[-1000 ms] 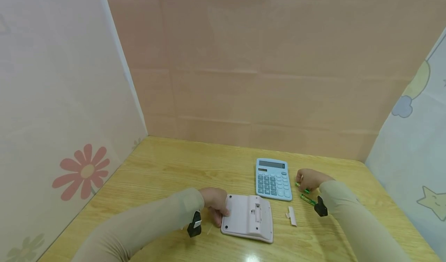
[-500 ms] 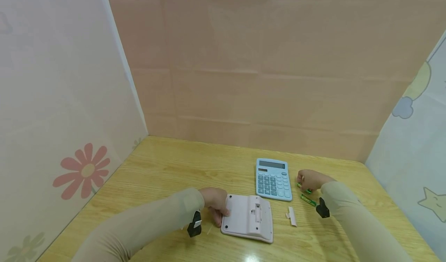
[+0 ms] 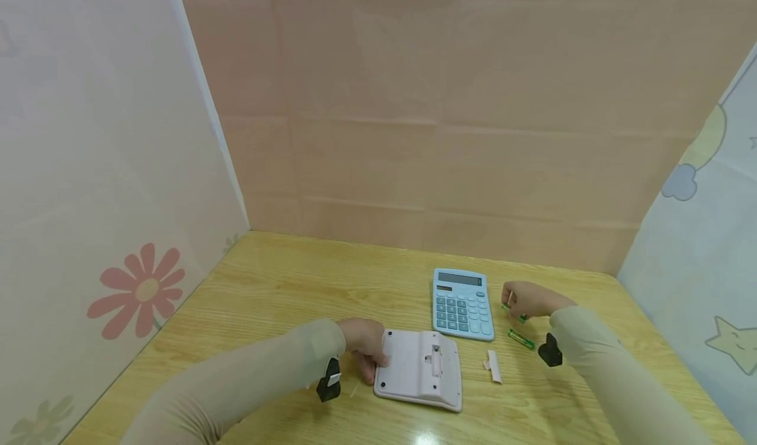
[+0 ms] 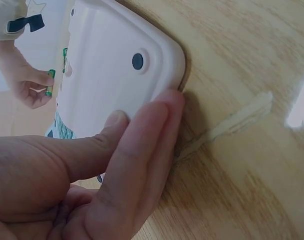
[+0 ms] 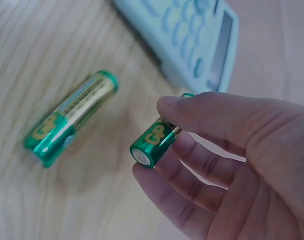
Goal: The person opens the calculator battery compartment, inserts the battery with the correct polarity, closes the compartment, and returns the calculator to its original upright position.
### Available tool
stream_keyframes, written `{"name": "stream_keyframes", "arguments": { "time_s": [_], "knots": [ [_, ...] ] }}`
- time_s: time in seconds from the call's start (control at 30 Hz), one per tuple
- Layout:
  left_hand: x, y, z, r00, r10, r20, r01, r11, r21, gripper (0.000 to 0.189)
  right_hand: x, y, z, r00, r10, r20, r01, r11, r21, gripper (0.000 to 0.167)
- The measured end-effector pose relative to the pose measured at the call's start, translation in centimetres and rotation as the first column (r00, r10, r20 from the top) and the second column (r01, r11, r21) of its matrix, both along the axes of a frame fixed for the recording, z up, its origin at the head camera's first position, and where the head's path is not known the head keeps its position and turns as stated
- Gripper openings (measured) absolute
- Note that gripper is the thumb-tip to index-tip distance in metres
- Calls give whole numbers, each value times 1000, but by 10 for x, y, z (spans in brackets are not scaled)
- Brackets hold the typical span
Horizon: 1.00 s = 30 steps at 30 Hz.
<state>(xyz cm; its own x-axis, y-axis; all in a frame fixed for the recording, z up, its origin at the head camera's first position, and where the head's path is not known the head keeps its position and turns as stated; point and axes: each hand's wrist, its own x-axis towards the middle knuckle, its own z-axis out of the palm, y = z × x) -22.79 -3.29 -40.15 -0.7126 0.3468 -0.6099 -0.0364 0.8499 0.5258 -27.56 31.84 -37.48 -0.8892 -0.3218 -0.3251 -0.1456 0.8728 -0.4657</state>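
Note:
A pale pink calculator [image 3: 408, 369] lies face down, its battery compartment [image 3: 436, 361] uncovered. My left hand [image 3: 365, 345] grips its left edge; in the left wrist view the thumb rests on the back and the fingers lie along the side. Over at the right, my right hand [image 3: 532, 298] pinches a green and gold battery [image 5: 154, 142] between thumb and fingers. A second battery of the same kind [image 5: 74, 117] lies on the table beside that hand. The small pink battery cover [image 3: 494, 367] sits to the right of the pink calculator.
A light blue calculator [image 3: 463, 304] lies face up behind the pink one, left of my right hand. The wooden table [image 3: 307, 281] meets a plain backdrop [image 3: 367, 136] at the back and patterned sheets at both sides. Near my left fingers is a pale strip [image 4: 227, 125] on the tabletop.
My right hand has risen slightly from the tabletop with the battery between its fingers. The left hand and the pink calculator have stayed in place.

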Motion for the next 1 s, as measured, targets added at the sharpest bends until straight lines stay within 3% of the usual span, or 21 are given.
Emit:
{"name": "stream_keyframes", "arguments": {
  "time_s": [0.43, 0.67, 0.8, 1.0],
  "knots": [
    [0, -1, 1, 1000, 12, 14, -12, 1000, 11, 23, 5, -32, 15, 997, 73, -32, -76, 992, -105, 18],
    [-1, -2, -1, 1000, 2, 11, -2, 1000, 11, 23, 17, -57, 12, 990, 137, 19, -130, 967, -218, 22],
    [-2, -2, -1, 1000, -7, 7, 7, 1000, 6, 24, 27, -71, 10, 987, 142, 77, -111, 942, -318, 24],
    [-3, 0, 1, 1000, -9, -13, 9, 1000, -21, 25, 46, -99, 13, 989, 58, 135, 8, 894, -447, 26]
  ]
}}
